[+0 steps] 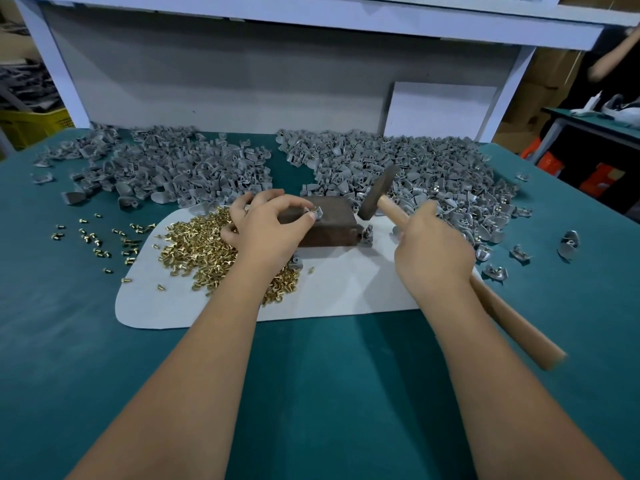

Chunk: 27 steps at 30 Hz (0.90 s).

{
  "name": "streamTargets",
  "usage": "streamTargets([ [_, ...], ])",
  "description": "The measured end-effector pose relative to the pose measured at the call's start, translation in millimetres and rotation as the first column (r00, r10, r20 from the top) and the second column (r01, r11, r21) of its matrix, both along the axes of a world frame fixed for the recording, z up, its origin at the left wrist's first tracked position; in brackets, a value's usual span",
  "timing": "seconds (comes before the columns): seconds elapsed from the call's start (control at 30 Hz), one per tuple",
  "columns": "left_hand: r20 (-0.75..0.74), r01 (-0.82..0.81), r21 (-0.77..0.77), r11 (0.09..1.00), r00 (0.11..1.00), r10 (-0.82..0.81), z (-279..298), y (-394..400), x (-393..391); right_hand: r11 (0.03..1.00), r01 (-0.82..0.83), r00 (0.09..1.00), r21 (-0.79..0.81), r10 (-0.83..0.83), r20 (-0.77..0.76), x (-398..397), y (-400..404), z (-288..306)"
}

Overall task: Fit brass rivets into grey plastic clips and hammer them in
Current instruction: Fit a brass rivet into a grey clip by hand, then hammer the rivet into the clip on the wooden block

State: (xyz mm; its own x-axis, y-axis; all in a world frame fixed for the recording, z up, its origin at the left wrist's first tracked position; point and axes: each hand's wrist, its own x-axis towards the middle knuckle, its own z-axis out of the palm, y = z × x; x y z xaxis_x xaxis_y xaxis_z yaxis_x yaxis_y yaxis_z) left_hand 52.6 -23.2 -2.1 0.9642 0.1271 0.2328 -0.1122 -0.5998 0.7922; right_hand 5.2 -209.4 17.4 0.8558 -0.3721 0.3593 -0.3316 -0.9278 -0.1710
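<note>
A rusty metal block (pixel 329 226) sits on a white mat (pixel 339 292). My left hand (pixel 266 230) pinches a grey plastic clip (pixel 317 213) with a brass rivet in it on top of the block. My right hand (pixel 433 251) grips the wooden handle of a hammer (pixel 379 192), whose head hangs just right of the block, raised above it. A heap of brass rivets (pixel 201 247) lies on the mat under my left hand.
Two big piles of grey clips fill the back of the green table, one at the left (pixel 166 168) and one at the right (pixel 415 171). Loose rivets (pixel 100 237) are scattered left of the mat. A white board (pixel 440 109) leans at the back.
</note>
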Motion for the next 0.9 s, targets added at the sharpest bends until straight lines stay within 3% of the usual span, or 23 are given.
streamTargets([
  [0.13,-0.007,-0.011,-0.002,1.0,1.0,0.011,0,0,1,0.994,-0.109,0.97,0.013,0.103,0.222,-9,4,12],
  [0.27,0.011,-0.004,-0.027,1.0,1.0,0.005,0,2,0,0.965,-0.256,0.937,-0.053,0.261,0.232,-20,23,21],
  [0.37,0.018,-0.03,-0.043,0.999,0.999,0.03,1,1,-2,0.947,-0.254,0.922,-0.195,0.298,0.248,-24,35,19],
  [0.5,0.006,-0.092,0.001,0.996,0.996,0.092,0,-3,0,0.942,-0.243,0.883,-0.233,0.314,0.349,-28,45,18],
  [0.63,0.002,-0.086,-0.021,0.996,0.996,0.086,-1,-3,1,0.937,-0.257,0.933,-0.236,0.304,0.193,-26,46,15],
  [0.8,0.015,-0.076,-0.015,0.997,0.997,0.076,-4,-2,1,0.967,-0.216,0.928,-0.138,0.248,0.279,-25,44,13],
  [0.9,0.0,-0.074,-0.009,0.997,0.997,0.074,-3,-1,0,0.962,-0.217,0.95,-0.169,0.247,0.189,-24,40,8],
])
